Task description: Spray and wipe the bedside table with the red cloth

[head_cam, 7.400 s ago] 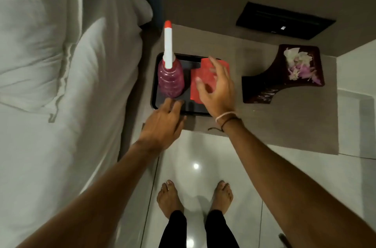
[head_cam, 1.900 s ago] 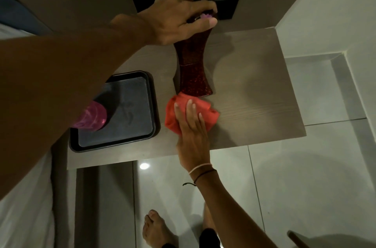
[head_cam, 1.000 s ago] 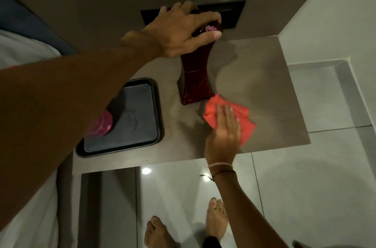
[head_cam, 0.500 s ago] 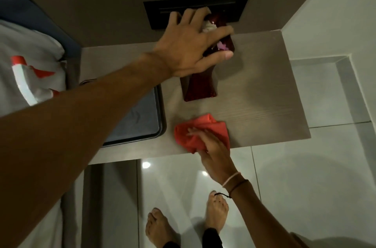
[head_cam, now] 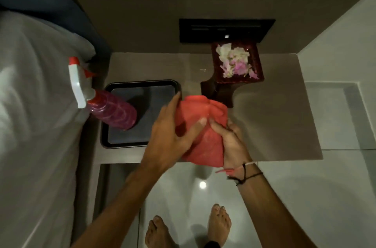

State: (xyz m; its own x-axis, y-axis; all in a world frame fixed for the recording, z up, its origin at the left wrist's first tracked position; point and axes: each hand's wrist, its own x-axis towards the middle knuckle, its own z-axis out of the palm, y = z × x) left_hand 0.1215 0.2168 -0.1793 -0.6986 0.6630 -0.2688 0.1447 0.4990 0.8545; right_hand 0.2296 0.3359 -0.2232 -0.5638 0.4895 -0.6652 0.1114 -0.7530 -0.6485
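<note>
Cloth (head_cam: 200, 131) — plain red, no pattern. Table (head_cam: 270, 123): grey-brown, faint wood grain. Tray (head_cam: 142, 83): black rim, dark grey floor. Spray bottle (head_cam: 113, 112): pink liquid, ribbed swirl; white trigger head with red nozzle and collar. Vase (head_cam: 227, 90) — dark red, speckled; white and pale-pink petals on top. Bed (head_cam: 36, 125): white linen. Floor (head_cam: 305, 197): glossy grey tiles.

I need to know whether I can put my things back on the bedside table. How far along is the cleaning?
Nearly done, by the look of it. The spray bottle stands back on the black tray, and the vase stands on the bedside table, unheld. Both the left hand and right hand hold the red cloth above the front edge, seemingly folding it. Putting the cloth away seems left.
</note>
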